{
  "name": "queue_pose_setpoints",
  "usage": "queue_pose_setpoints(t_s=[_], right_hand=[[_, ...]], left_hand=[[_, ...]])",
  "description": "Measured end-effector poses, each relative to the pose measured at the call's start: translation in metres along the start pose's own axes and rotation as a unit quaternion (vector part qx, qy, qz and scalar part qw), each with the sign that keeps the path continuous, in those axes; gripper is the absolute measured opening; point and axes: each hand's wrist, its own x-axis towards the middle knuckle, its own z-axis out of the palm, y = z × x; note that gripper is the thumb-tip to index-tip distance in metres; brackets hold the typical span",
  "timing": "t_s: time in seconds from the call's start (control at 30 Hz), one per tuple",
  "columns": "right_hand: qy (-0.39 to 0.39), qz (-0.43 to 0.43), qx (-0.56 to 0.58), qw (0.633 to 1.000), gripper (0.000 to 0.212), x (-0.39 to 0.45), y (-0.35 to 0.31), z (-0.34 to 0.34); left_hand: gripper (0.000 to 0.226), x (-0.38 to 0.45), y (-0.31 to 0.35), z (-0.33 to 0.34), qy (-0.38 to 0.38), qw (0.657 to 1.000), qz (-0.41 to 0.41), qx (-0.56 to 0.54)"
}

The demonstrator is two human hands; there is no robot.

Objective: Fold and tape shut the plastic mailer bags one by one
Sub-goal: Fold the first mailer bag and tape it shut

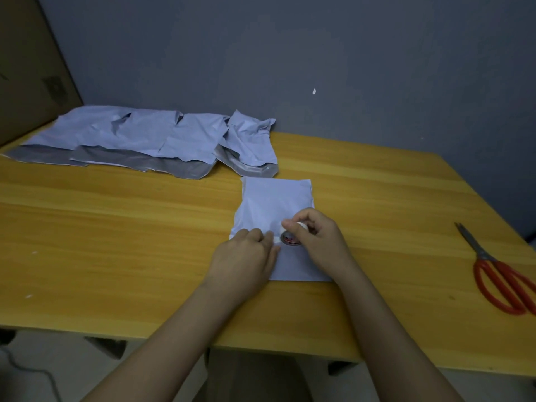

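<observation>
A person works at a yellow wooden table, a folded white mailer bag lying flat just ahead of both hands, its long axis running from 6 to 12 o'clock away from the body. The right hand curls its fingers and thumb round a small roll of tape, holding it on edge against the bag's near half, with the roll's open core facing the camera. The left hand sits touching the bag at 9 o'clock from the roll, fingers bent down onto the plastic just beside it and apparently pinning a short white strip, probably the tape's free end; whether those fingertips pinch the strip or merely press it cannot be told from this angle. The coming move appears to turn on that pairing: tape likely has to be drawn toward 3 o'clock, across the bag's short axis, and the right hand already holds the roll on that side. A row of unsealed mailer bags, grey flaps open toward the person, waits at 10 to 11 o'clock along the far edge of the table, well apart from the work. Red-handled scissors lie at 3 o'clock near the table's right edge, nearer the right hand, blades pointing away. A cardboard box stands at far left.
</observation>
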Motion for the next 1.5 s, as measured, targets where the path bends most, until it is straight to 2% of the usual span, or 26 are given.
queue_pose_setpoints(t_s=[0.23, 0.37, 0.43, 0.67, 0.83, 0.9, 1.0, 1.1, 1.23, 1.33, 1.4, 1.5], right_hand=[[-0.035, 0.003, -0.024, 0.999, 0.022, -0.003, 0.001, -0.004], [-0.032, 0.02, -0.016, 0.999, 0.026, 0.0, 0.0, -0.005], [-0.023, 0.026, -0.005, 0.999, 0.019, 0.003, -0.001, -0.004], [-0.015, 0.019, 0.021, 0.999, 0.014, 0.006, 0.002, -0.002], [-0.013, 0.018, 0.034, 0.999, 0.009, 0.001, 0.003, -0.003], [-0.039, 0.021, 0.037, 0.998, 0.007, 0.0, 0.003, -0.006], [-0.057, 0.026, 0.052, 0.997, 0.019, -0.002, 0.003, -0.01], [-0.036, 0.015, 0.05, 0.998, 0.003, -0.001, 0.003, -0.009], [-0.019, -0.004, 0.042, 0.999, 0.01, 0.003, 0.004, -0.005], [-0.042, 0.0, 0.038, 0.998, 0.011, 0.005, 0.002, -0.005], [-0.051, 0.003, 0.041, 0.998, 0.012, 0.006, 0.002, -0.004], [-0.044, 0.001, 0.027, 0.999, 0.015, 0.011, -0.001, 0.002]], left_hand=[[0.043, -0.006, 0.004, 0.005, 0.004, 0.999, 0.034, 0.024], [0.042, -0.004, 0.001, 0.007, 0.031, 0.998, 0.046, -0.003], [0.042, -0.003, 0.001, 0.01, 0.026, 0.998, 0.052, -0.026], [0.045, -0.003, 0.004, 0.015, 0.044, 0.994, -0.023, -0.1], [0.027, 0.002, 0.007, 0.018, 0.027, 0.991, -0.057, -0.119], [0.025, 0.0, 0.009, 0.018, 0.03, 0.991, -0.065, -0.113], [0.023, -0.003, 0.011, 0.018, 0.038, 0.991, -0.075, -0.108], [0.02, -0.004, 0.01, 0.017, 0.052, 0.992, -0.061, -0.093], [0.019, -0.004, 0.011, 0.018, 0.055, 0.996, -0.045, -0.051], [0.03, -0.004, 0.012, 0.018, 0.052, 0.997, -0.047, -0.018], [0.022, -0.004, 0.013, 0.018, 0.049, 0.998, -0.042, -0.022], [0.022, -0.004, 0.013, 0.016, 0.031, 0.998, -0.046, -0.019]])
